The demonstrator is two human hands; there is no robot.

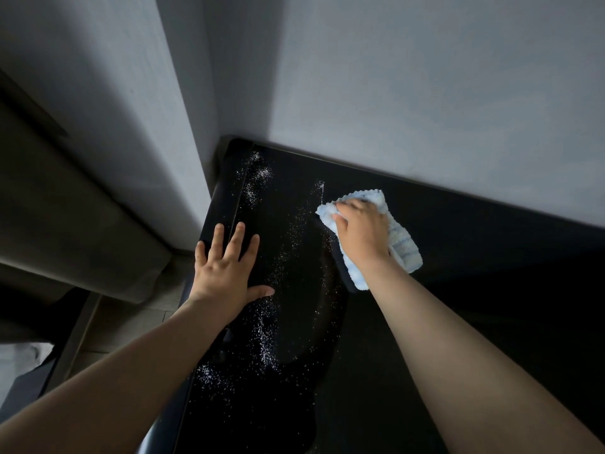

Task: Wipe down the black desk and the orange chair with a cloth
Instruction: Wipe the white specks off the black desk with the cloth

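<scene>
The black desk (458,257) fills the lower right, its glossy top pushed into a corner of grey walls. White specks and crumbs (262,329) run in a band down its left part. My right hand (360,234) presses a light blue cloth (401,244) flat on the desk near the back wall, fingers spread over it. My left hand (226,267) rests flat on the desk's left edge, fingers straight and spread, holding nothing. The orange chair is not in view.
Grey walls (425,93) meet in a corner right behind the desk. To the left stands a beige upholstered piece (65,208), with tiled floor (131,322) between it and the desk. Something white (23,355) lies at the lower left.
</scene>
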